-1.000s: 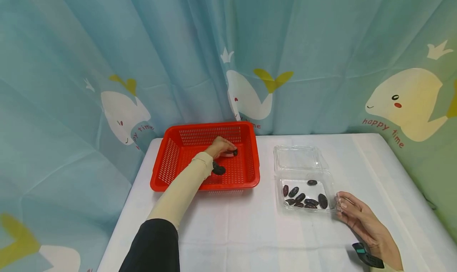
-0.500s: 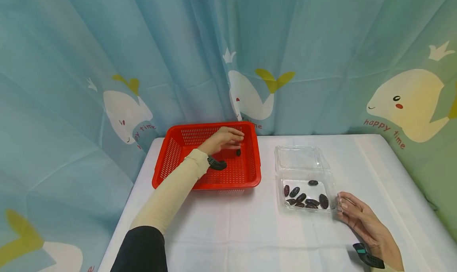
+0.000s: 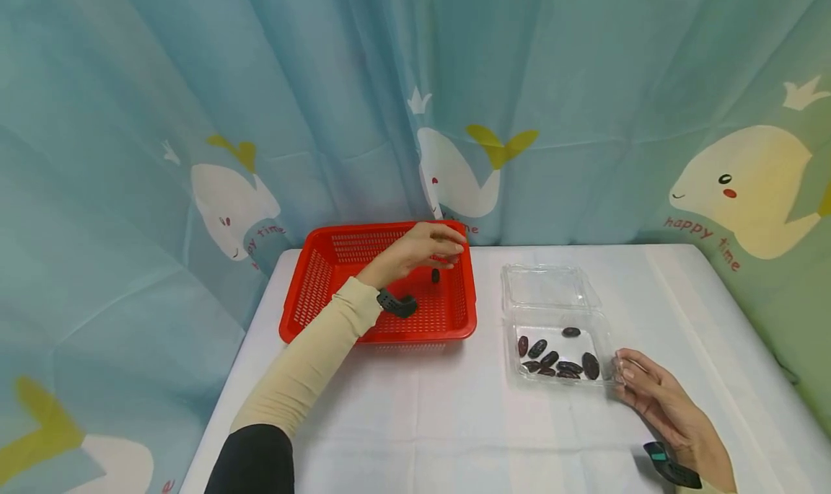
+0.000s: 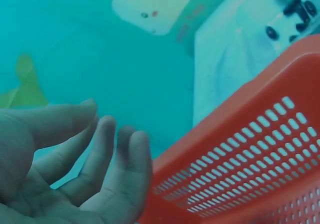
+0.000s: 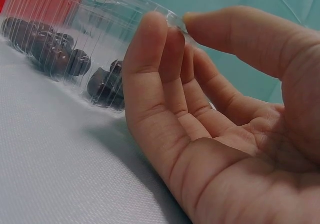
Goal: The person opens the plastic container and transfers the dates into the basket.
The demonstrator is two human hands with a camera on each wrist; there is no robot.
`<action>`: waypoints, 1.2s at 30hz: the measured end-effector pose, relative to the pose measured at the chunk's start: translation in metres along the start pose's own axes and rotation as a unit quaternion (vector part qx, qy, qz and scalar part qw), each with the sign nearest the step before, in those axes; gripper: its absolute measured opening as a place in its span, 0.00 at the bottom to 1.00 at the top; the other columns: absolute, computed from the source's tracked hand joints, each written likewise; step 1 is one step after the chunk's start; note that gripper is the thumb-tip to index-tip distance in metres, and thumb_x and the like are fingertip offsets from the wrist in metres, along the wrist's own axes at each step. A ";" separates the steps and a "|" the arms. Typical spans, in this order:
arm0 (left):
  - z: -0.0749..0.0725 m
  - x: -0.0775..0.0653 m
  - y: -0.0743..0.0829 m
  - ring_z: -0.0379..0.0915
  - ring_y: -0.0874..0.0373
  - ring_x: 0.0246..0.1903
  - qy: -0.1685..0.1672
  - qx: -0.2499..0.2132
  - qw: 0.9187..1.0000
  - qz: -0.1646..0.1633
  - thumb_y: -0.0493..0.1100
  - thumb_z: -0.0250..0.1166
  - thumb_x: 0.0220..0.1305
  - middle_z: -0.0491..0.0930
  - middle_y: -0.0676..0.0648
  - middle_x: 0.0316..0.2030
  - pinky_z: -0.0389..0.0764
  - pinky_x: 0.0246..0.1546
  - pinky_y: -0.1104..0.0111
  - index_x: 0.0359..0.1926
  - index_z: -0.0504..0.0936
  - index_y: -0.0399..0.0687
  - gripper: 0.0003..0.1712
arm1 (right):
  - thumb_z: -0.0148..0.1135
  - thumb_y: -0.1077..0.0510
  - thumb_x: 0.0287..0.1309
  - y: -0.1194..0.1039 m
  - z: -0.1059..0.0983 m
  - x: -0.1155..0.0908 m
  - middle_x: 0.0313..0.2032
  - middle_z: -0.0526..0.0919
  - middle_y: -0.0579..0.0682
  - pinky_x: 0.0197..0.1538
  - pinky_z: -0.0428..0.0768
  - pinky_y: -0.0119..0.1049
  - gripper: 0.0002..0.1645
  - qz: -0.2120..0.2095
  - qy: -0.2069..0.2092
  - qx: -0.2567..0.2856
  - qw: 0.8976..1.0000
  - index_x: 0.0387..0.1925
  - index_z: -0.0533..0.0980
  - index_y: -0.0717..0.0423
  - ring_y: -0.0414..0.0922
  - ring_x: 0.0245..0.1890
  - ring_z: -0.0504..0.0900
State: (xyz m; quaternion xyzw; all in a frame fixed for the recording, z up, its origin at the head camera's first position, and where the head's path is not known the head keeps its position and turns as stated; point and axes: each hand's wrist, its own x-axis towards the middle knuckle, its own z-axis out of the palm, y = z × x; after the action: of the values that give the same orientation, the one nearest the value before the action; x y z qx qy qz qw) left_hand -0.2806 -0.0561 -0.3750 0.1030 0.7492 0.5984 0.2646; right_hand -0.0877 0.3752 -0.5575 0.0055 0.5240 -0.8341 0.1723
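My left hand (image 3: 425,247) hovers over the right back part of a red plastic basket (image 3: 464,319), its fingers loosely bent. Nothing shows between thumb and fingertips in the left wrist view. Below that hand, one dark date (image 3: 436,275) lies on the basket floor. My right hand (image 3: 662,400) pinches the right front rim of a clear plastic clamshell box (image 3: 600,328) between thumb and fingers. Inside the box are several dark dates (image 3: 590,365), mostly along its front side. Its lid (image 3: 544,286) lies folded back, away from me.
Box and basket stand apart on a table with a white cloth (image 3: 454,422), the basket to the left. A blue-green curtain (image 3: 363,119) with printed whales hangs right behind the table's back edge.
My left hand has let go of the date in the basket, risen and moved toward the basket's right back corner. The right hand keeps its place on the box.
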 end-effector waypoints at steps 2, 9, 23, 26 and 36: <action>0.010 -0.002 0.002 0.82 0.48 0.44 -0.016 0.030 0.999 0.014 0.37 0.66 0.72 0.82 0.40 0.49 0.83 0.62 0.47 0.59 0.82 0.35 0.18 | 0.43 0.69 0.79 0.000 0.000 -0.001 0.46 0.84 0.39 0.48 0.87 0.31 0.21 0.001 0.005 -0.005 1.000 0.56 0.77 0.44 0.34 0.43 0.84; 0.046 -0.003 0.009 0.82 0.55 0.41 -0.089 0.106 0.990 0.033 0.35 0.66 0.71 0.84 0.39 0.49 0.89 0.51 0.59 0.57 0.84 0.37 0.16 | 0.44 0.68 0.79 0.000 0.000 -0.002 0.45 0.85 0.39 0.47 0.87 0.31 0.21 0.003 0.014 -0.004 1.000 0.55 0.77 0.43 0.34 0.43 0.84; 0.098 0.020 0.008 0.82 0.38 0.58 -0.287 0.127 0.949 -0.023 0.37 0.66 0.71 0.84 0.45 0.51 0.89 0.49 0.62 0.61 0.82 0.38 0.19 | 0.41 0.70 0.79 -0.001 0.000 0.001 0.46 0.85 0.40 0.48 0.87 0.31 0.24 -0.016 -0.030 0.016 0.999 0.56 0.78 0.44 0.34 0.45 0.85; 0.110 0.026 0.006 0.83 0.43 0.56 -0.300 0.137 0.943 -0.039 0.37 0.66 0.71 0.84 0.44 0.53 0.89 0.49 0.63 0.61 0.82 0.38 0.19 | 0.42 0.70 0.79 -0.001 0.000 0.000 0.46 0.85 0.40 0.48 0.87 0.31 0.23 -0.012 -0.023 0.012 1.000 0.56 0.78 0.44 0.34 0.44 0.85; 0.146 0.042 -0.005 0.85 0.44 0.53 -0.286 0.169 0.941 -0.063 0.35 0.66 0.71 0.87 0.46 0.47 0.90 0.46 0.63 0.64 0.80 0.34 0.23 | 0.43 0.68 0.80 -0.002 0.000 0.000 0.45 0.83 0.39 0.49 0.87 0.31 0.22 0.002 -0.009 -0.004 1.000 0.55 0.77 0.42 0.34 0.44 0.84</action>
State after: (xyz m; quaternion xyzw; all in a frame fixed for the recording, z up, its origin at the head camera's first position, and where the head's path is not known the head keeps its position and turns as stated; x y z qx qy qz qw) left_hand -0.2389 0.0848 -0.4122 0.2660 0.7371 0.3905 0.4833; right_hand -0.0880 0.3765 -0.5557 -0.0014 0.5259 -0.8315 0.1790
